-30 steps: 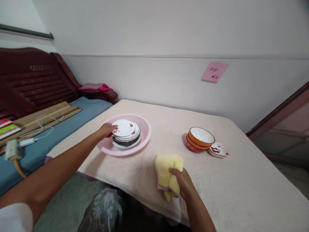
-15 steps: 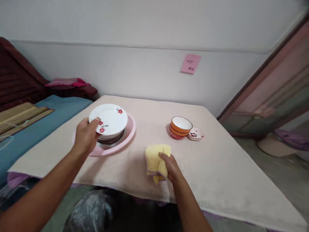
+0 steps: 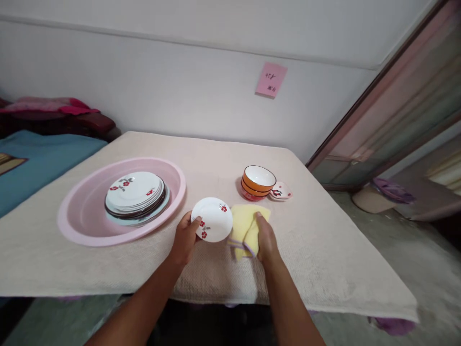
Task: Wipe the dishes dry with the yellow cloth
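A white plate with red flowers [image 3: 215,217] is gripped at its left rim by my left hand [image 3: 186,236], thumb on its upper face. My right hand [image 3: 267,238] is closed on a folded yellow cloth [image 3: 245,225] with a purple edge. The cloth's left side meets the plate's right rim; whether they touch I cannot tell. To the left, a pink basin [image 3: 81,233] holds a stack of plates [image 3: 139,192], with a flowered white one on top and dark-rimmed and pale ones lower down.
Beyond the cloth stand stacked orange bowls [image 3: 257,180], with a small patterned dish [image 3: 283,191] beside them. A cream cloth covers the table [image 3: 324,259]. A wall with a pink note [image 3: 271,80] rises behind it. On the floor at right is a bin [image 3: 374,197].
My left hand has brought the plate from above the basin rightward to the middle, beside the cloth. The right hand still holds the cloth. The view has turned and shifted.
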`<state>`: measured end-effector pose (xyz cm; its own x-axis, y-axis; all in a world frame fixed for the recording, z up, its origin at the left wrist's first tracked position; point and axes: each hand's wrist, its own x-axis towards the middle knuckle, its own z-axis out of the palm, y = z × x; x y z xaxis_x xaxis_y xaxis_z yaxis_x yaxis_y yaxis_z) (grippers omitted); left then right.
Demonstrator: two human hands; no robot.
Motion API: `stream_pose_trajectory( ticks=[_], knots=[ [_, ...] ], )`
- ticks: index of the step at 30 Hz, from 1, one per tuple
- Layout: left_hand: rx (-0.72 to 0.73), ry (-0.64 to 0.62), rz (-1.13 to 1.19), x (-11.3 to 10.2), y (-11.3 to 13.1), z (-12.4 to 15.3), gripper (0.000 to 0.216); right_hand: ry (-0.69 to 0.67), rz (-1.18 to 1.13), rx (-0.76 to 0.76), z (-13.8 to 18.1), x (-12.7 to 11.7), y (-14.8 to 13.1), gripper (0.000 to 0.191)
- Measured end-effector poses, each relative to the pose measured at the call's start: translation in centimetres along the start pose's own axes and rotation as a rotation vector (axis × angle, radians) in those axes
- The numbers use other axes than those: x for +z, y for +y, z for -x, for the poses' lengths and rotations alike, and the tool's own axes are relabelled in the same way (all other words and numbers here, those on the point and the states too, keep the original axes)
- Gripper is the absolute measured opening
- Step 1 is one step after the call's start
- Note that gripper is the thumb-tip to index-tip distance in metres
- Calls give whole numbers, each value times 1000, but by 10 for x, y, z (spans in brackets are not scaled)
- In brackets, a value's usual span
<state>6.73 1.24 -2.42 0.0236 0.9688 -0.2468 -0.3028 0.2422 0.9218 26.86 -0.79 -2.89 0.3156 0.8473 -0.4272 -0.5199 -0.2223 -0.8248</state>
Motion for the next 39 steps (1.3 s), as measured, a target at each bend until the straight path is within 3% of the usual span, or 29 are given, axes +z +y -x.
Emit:
stream_pose_trajectory(
  ticks=[5,8,13,16,20,25,28,31,36,39],
  knots=[
    [-10,-35,-38,-8,-6,-8,41,211,173,-345,-4,-5,-9,48],
    [20,-56,-64,-5,-9,-6,41,143,351,-470,3,6,-2,47],
    [73,-163,-101,8,-25,6,46,11,601,-474,9,27,16,41],
    [135,-260,-168,14,-32,14,49,-9,704,-539,8,34,18,37],
    [151,-345,-188,16,-31,18,52,-155,830,-613,13,41,17,29],
    [60,-322,-25,13,-26,14,51,-373,1041,-658,28,48,21,38],
    [-49,-289,79,9,-23,11,41,-507,1077,-652,39,49,16,41],
    [-65,-271,133,5,-17,10,34,-607,1112,-646,49,47,7,40],
    [-71,-212,155,2,-5,8,44,-554,1286,-638,49,33,6,36],
    [-64,-173,129,2,-2,5,53,-414,1320,-659,38,19,13,37]
  ],
)
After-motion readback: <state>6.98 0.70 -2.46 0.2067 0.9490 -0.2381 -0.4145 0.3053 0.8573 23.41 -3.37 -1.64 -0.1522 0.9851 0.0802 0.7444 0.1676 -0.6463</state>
